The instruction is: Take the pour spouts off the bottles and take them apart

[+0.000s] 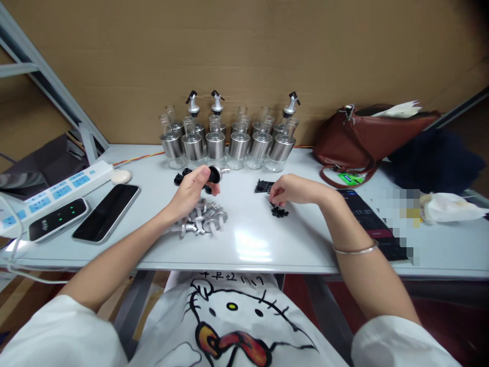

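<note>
My left hand [193,189] is closed around a pour spout [215,174] with a black rubber stopper, its silver nozzle pointing right. Below that hand lies a heap of silver pour spouts [208,220], and black stoppers [179,178] sit just behind it. My right hand [287,189] is lowered over small black caps [280,211], fingertips pinched together; whatever they hold is too small to make out. Beside its fingers lies a pile of thin black pieces [263,186]. Glass-and-steel oil bottles [239,145] stand in rows at the back, three topped with spouts [217,104].
A power strip [57,191], a device with green lights [59,219] and a phone [107,213] lie at left. A brown handbag [355,137] rests at back right. A dark screen [372,224] lies under my right forearm, near a white wrapper [451,206]. Cardboard [244,51] stands behind the bottles.
</note>
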The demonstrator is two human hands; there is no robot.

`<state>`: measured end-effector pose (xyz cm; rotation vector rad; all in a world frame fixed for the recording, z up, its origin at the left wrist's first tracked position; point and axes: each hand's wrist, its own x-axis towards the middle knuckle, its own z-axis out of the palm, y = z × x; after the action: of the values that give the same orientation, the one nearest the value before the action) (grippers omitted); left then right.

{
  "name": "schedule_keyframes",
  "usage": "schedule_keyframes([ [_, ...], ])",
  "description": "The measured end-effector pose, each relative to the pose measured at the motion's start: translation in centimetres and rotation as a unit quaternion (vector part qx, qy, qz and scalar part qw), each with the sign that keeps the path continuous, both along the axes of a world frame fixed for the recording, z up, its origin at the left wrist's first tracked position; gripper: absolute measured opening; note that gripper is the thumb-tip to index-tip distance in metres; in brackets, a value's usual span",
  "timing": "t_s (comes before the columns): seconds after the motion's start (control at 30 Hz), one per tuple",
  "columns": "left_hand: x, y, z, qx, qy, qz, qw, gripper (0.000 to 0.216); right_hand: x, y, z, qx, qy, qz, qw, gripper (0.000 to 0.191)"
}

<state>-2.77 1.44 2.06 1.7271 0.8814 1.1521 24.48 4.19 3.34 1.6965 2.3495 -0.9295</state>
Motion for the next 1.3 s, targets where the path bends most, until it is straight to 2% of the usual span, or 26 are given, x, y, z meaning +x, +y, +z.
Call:
schedule_keyframes([
  [0.43,0.0,0.1,-0.1,-0.008,-0.017,-0.011,1.000,0.051,0.1,0.0,0.0,-0.015,0.000,-0.040,0.999,0.011],
  [0.63,-0.1,0.1,-0.2,-0.007,-0.026,-0.022,0.999,0.050,0.3,0.1,0.2,0.001,-0.017,-0.018,1.000,0.015],
  [0.87,-0.1,0.1,-0.1,-0.001,-0.014,-0.018,1.000,0.051,1.0,0.0,0.5,-0.037,-0.007,0.006,0.999,0.017],
  [1.13,-0.1,0.1,0.0,0.008,0.010,-0.011,1.000,0.051,0.9,-0.4,0.8,-0.090,0.000,-0.011,0.996,0.017],
  [1.3,0.0,0.1,-0.1,0.003,0.009,-0.008,1.000,0.051,0.9,-0.5,0.9,-0.098,0.023,-0.025,0.995,0.018],
])
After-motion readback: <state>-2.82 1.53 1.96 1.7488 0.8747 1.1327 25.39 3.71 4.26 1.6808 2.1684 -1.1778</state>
